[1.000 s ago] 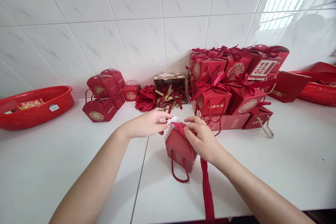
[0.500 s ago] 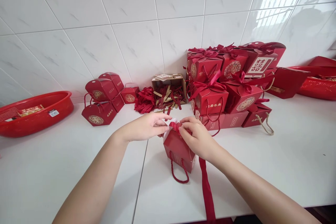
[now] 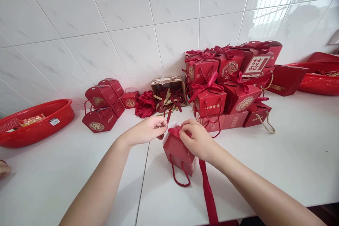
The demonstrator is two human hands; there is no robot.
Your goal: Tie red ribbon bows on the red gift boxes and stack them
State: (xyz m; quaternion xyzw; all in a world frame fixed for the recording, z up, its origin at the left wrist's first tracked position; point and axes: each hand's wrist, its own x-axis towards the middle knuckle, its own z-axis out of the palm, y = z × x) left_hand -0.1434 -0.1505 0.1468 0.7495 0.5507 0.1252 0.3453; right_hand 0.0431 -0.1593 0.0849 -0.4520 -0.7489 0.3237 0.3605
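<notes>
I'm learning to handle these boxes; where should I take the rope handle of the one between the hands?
Probably pinch the loop's bottom from the near side: the rope handle droops off the near face of the red box, forming an open loop.

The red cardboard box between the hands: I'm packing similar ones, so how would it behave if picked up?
The red, angular cardboard box would likely feel stiff, judging by its flat panels and sharp folds. Its red twisted-cord handle would probably flop, since it droops loosely.

Smooth card box (image 3: 178, 150), satiny ribbon (image 3: 208, 194)
</notes>
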